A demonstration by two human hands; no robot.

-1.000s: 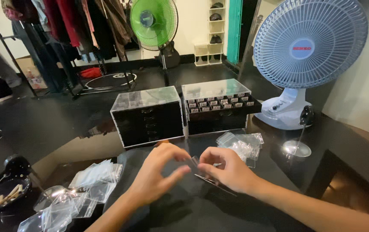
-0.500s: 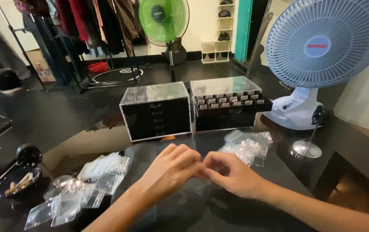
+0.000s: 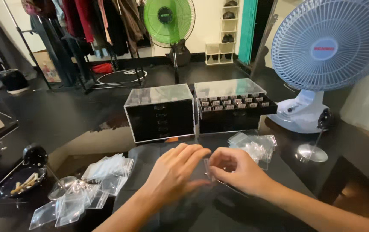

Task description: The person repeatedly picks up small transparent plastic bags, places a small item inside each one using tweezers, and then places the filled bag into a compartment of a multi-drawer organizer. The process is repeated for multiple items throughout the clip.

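Left hand (image 3: 176,171) and right hand (image 3: 236,171) pinching one small clear bag (image 3: 207,169), bag half hidden by fingers, contents unclear, clear bag piles (image 3: 91,184) left, drawer boxes (image 3: 160,112) behind

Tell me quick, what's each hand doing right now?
Left hand: fingers pinching the small clear bag.
Right hand: fingers curled, pinching the same bag.
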